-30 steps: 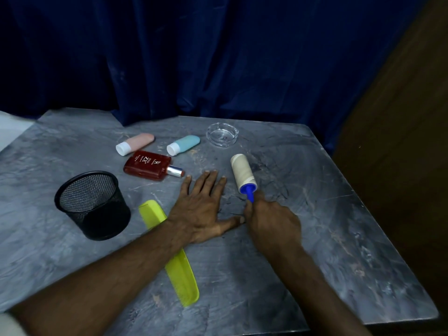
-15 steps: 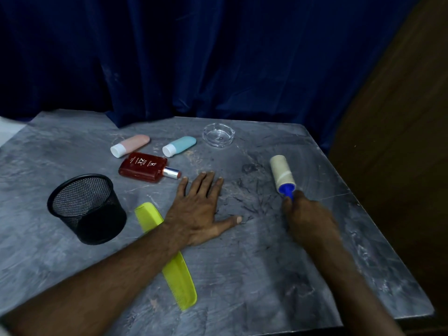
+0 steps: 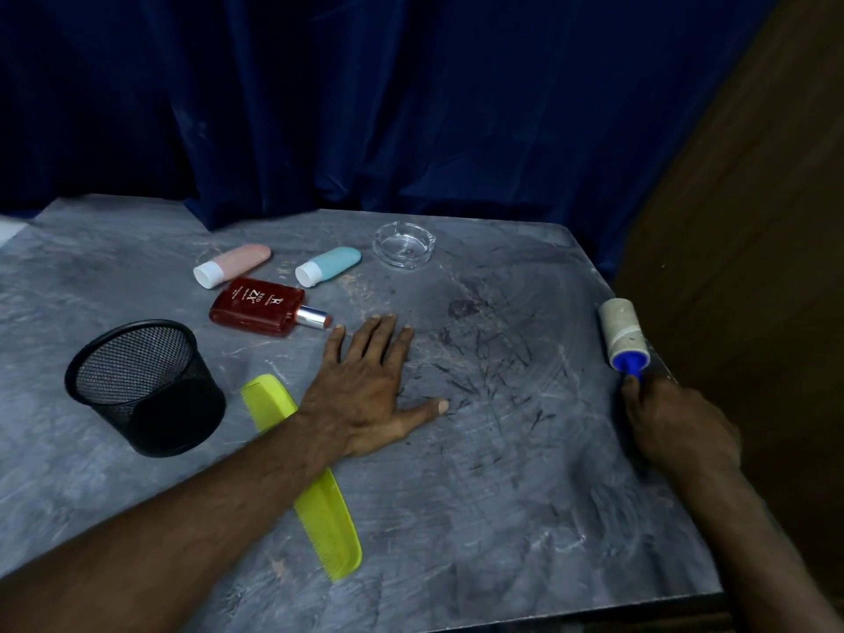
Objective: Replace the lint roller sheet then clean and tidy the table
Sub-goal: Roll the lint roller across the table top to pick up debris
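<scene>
The right hand (image 3: 680,422) grips the lint roller (image 3: 622,333) by its handle, roll pointing away, hairs (image 3: 484,363) lying leftward, nearer the flat open left hand (image 3: 365,390).

red bottle (image 3: 256,306) | label: "RED ZX", "R" logo

the table (image 3: 502,518) lies open between the flat left hand (image 3: 365,390) and the right hand (image 3: 676,422) at the right edge, scattered only with dark hairs. left of the flat hand stand a mesh cup (image 3: 146,386), a comb (image 3: 315,491) under the forearm, and a red bottle (image 3: 260,306). two tubes and an ashtray (image 3: 404,244) line the far side.
</scene>
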